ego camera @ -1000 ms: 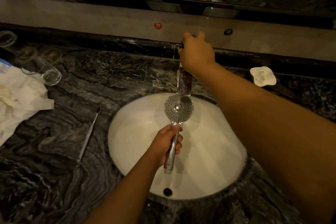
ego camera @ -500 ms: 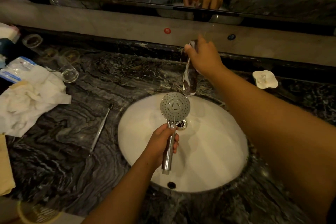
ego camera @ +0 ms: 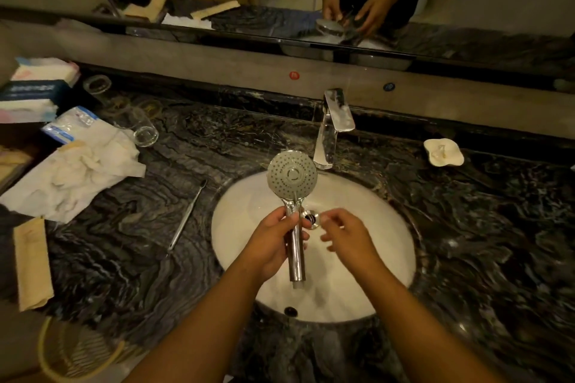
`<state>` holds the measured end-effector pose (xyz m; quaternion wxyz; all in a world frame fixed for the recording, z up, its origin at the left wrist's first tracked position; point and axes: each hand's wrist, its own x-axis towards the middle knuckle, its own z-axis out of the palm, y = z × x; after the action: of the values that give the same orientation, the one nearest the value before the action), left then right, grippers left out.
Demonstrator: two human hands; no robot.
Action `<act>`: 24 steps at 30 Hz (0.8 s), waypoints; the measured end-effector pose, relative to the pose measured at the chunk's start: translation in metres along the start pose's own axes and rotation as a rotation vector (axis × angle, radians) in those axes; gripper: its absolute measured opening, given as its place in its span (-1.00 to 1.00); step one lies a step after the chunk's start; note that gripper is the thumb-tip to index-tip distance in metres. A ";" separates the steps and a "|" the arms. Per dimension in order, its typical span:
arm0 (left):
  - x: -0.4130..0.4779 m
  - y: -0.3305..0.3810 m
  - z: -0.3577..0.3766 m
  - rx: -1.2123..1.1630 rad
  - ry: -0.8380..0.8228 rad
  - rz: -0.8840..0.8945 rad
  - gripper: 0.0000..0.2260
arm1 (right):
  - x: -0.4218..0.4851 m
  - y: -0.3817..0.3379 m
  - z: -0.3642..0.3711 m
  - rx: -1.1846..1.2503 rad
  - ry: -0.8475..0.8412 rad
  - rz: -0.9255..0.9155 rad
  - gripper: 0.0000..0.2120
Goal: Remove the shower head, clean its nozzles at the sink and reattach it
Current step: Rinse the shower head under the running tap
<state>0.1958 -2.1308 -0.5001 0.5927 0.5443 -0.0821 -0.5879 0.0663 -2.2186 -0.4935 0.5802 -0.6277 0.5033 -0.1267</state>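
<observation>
- Fingers of the left hand curl round the handle of the shower head, nozzles up, centre frame over the sink.
- Right hand hovers beside it, fingers loosely spread, holding nothing.
- Removal's done; nozzle cleaning looks unfinished, reattaching yet to come.

the counter is black marble with wavy grey and white veins. the sink is plain white. the shower head is shiny chrome, its pale grey face dotted with small nozzles. the faucet is chrome too. a red dot and a dark blue dot mark the beige ledge.
</observation>
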 end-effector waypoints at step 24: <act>-0.080 0.084 -0.021 0.224 0.270 0.502 -0.66 | -0.011 -0.077 0.048 -0.259 -0.564 -0.412 -0.68</act>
<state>0.2389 -2.0800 -0.4026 0.6612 0.6423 -0.1988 -0.3326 0.1342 -2.1947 -0.4369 0.5740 -0.7944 0.1986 0.0018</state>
